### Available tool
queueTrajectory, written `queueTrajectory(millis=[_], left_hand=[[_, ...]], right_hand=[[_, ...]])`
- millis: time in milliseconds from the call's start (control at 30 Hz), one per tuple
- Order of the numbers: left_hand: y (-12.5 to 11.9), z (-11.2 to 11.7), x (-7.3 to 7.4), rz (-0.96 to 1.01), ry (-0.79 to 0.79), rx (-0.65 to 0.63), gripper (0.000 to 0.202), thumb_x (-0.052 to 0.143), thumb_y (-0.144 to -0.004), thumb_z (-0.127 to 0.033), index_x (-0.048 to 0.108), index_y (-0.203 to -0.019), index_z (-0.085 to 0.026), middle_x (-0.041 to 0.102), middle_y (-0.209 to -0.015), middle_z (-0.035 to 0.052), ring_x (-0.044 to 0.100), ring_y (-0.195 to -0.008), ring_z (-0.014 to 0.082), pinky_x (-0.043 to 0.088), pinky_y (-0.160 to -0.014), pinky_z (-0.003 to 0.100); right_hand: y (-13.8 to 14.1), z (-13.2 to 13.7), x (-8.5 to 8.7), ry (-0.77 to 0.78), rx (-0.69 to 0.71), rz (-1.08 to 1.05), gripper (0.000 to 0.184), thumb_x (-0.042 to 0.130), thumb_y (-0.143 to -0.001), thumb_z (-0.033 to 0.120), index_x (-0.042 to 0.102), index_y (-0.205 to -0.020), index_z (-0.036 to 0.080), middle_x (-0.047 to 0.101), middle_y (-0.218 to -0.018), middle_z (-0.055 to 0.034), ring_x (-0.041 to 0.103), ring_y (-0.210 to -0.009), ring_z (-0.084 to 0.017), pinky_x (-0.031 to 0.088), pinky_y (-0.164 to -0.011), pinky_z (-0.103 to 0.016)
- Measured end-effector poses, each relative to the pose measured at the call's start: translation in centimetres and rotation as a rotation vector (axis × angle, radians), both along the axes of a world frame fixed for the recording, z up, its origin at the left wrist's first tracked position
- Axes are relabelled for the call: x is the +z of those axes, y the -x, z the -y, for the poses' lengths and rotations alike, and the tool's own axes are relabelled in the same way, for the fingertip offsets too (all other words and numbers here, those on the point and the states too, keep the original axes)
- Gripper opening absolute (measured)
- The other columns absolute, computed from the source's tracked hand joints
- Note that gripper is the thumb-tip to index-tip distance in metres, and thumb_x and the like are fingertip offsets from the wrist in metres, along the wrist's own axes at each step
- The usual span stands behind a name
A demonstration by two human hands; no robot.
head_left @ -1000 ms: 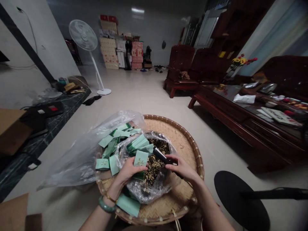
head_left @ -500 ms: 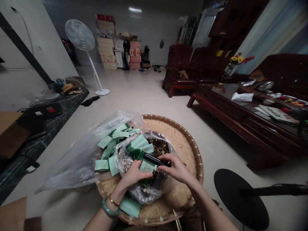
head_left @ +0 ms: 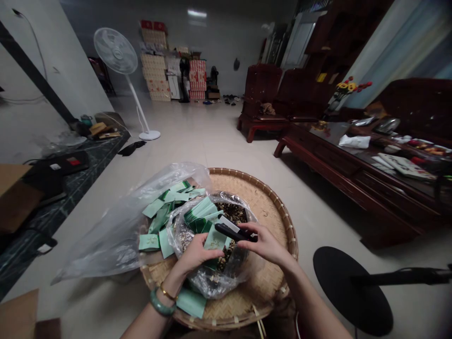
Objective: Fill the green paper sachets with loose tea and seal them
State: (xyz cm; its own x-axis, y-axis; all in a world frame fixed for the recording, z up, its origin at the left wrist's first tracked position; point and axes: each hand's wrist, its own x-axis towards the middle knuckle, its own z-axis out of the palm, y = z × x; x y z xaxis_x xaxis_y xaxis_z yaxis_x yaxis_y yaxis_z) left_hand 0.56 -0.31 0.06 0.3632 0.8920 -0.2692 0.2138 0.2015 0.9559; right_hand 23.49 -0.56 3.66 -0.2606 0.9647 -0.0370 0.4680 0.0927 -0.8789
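My left hand (head_left: 198,252) pinches a light green paper packet (head_left: 215,238) between thumb and fingers, over an opened clear plastic bag (head_left: 213,287). In my right hand (head_left: 263,242) is a small black hair straightener (head_left: 233,232). Its two arms are spread apart, a pale plate showing on one, beside the packet's right edge. Inside the bag lies a dark, speckled loose mix (head_left: 231,212) like dried leaves or grains. A fanned stack of green packets (head_left: 201,209) rests on it. Farther left, several green packets (head_left: 162,219) lie on another clear plastic bag (head_left: 116,240).
Everything sits on a round woven bamboo tray (head_left: 271,207). A white standing fan (head_left: 116,52) is at the far left, and a dark wooden table (head_left: 335,165) on the right. A black round stand base (head_left: 349,287) is at the lower right; a cardboard box (head_left: 17,197) is at left.
The straightener's arms, closed together across the packet before, have come apart. My right hand has shifted slightly right, while my left hand still holds the packet, its top edge now uncovered.
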Motion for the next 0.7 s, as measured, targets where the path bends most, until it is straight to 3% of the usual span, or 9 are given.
queueTrajectory(millis=[233, 367, 500, 700], left_hand=[[0.0, 0.1, -0.3, -0.08, -0.042, -0.009, 0.04, 0.081, -0.054, -0.03, 0.068, -0.086, -0.009, 0.069, -0.079, 0.0043, 0.059, -0.071, 0.0185, 0.046, -0.065, 0.027], [0.1, 0.1, -0.4, -0.062, -0.055, -0.029, 0.04, 0.081, -0.054, -0.031, 0.07, -0.086, -0.01, 0.069, -0.079, 0.0033, 0.059, -0.072, 0.0181, 0.046, -0.066, 0.026], [-0.1, 0.0, -0.1, -0.057, -0.026, -0.029, 0.035, 0.08, -0.055, -0.03, 0.069, -0.081, -0.009, 0.069, -0.074, 0.002, 0.059, -0.068, 0.0168, 0.045, -0.064, 0.025], [-0.1, 0.1, 0.0, -0.031, -0.045, -0.02, 0.037, 0.08, -0.055, -0.026, 0.071, -0.088, -0.011, 0.072, -0.085, 0.0042, 0.063, -0.079, 0.0208, 0.048, -0.073, 0.028]], right_hand=[[1.5, 0.1, 0.3, -0.049, 0.097, 0.038, 0.022, 0.068, -0.075, 0.024, 0.071, -0.096, 0.018, 0.07, -0.095, -0.0072, 0.062, -0.09, -0.023, 0.047, -0.083, -0.037], [0.9, -0.3, -0.2, 0.109, 0.057, -0.038, 0.032, 0.072, -0.069, 0.028, 0.07, -0.099, 0.018, 0.071, -0.097, -0.0063, 0.063, -0.091, -0.024, 0.049, -0.081, -0.037], [0.2, -0.3, -0.7, 0.198, 0.03, -0.147, 0.042, 0.071, -0.069, 0.036, 0.068, -0.105, 0.015, 0.071, -0.093, -0.0072, 0.064, -0.082, -0.021, 0.052, -0.07, -0.032], [0.4, 0.3, -0.8, 0.021, 0.063, 0.005, 0.054, 0.075, -0.06, 0.028, 0.066, -0.111, 0.014, 0.07, -0.105, -0.0099, 0.063, -0.088, -0.024, 0.051, -0.081, -0.038]])
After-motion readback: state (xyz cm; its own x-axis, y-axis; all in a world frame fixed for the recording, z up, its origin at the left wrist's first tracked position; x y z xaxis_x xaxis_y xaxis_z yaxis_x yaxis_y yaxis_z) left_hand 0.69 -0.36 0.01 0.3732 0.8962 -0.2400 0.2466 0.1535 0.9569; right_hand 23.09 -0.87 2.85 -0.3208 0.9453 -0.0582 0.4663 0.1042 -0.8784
